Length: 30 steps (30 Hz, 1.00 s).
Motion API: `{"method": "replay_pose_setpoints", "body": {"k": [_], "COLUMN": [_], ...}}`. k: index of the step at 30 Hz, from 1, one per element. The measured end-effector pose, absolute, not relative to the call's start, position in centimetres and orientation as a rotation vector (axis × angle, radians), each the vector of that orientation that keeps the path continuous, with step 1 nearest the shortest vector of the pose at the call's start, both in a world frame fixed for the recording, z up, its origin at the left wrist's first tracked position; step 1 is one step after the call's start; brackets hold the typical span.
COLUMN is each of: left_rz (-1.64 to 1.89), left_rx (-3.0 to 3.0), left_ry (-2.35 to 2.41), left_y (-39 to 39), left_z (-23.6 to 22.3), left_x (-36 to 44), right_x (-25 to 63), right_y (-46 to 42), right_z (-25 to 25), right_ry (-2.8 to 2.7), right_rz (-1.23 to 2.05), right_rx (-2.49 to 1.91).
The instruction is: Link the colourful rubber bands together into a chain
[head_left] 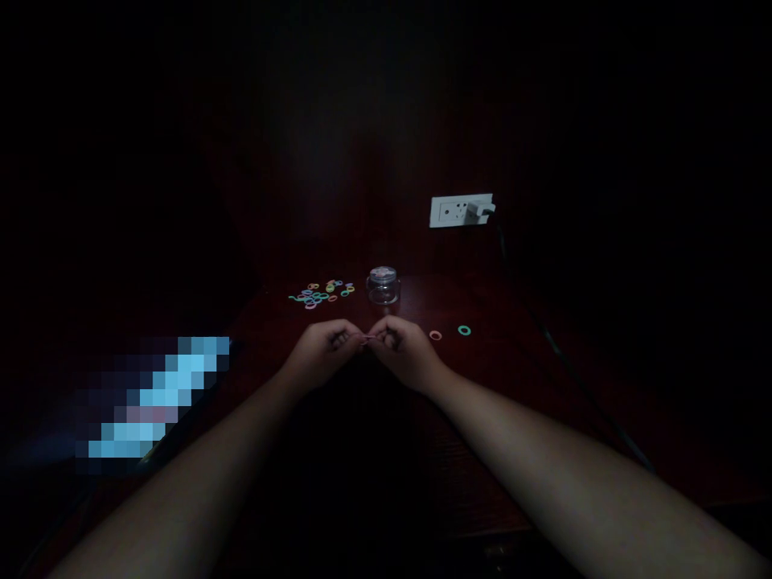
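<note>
My left hand [326, 347] and my right hand [405, 347] meet fingertip to fingertip low over the dark red table. Both are closed in a pinch on a small pinkish hair tie [367, 338], mostly hidden by the fingers. To the right of my right hand lie a pink hair tie [435, 335] and a green hair tie [464, 330], apart from each other. Beyond my left hand is a loose pile of several coloured hair ties [317, 298]. A small clear jar [383, 288] with its lid on stands upright just past my hands.
A bright screen [174, 394], blurred into blocks, sits at the left by my forearm. On the back wall is a white socket plate [446, 212] with a charger plug [481, 209] in it. A cable [553, 342] runs down the right side. The surroundings are very dark.
</note>
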State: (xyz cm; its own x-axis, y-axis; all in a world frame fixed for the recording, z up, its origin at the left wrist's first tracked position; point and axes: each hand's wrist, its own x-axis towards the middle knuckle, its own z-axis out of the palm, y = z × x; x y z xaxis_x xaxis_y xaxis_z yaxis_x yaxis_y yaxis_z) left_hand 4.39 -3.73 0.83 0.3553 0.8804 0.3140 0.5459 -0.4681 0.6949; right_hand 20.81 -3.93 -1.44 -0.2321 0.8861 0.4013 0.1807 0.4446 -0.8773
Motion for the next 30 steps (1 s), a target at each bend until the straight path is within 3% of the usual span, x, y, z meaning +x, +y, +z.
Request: {"method": "replay_pose_setpoints", "body": {"k": [30], "left_rz": [0.93], "left_rx": [2.123], "left_ry": [1.115], "left_y": [-3.76], "left_z": [0.36], "left_x": [4.58], "right_x": [20.86], "right_y": [-4.11], "right_z": [-1.57], "right_ry": [-1.639], "right_rz": [0.892], "right_rx": [-0.961]}}
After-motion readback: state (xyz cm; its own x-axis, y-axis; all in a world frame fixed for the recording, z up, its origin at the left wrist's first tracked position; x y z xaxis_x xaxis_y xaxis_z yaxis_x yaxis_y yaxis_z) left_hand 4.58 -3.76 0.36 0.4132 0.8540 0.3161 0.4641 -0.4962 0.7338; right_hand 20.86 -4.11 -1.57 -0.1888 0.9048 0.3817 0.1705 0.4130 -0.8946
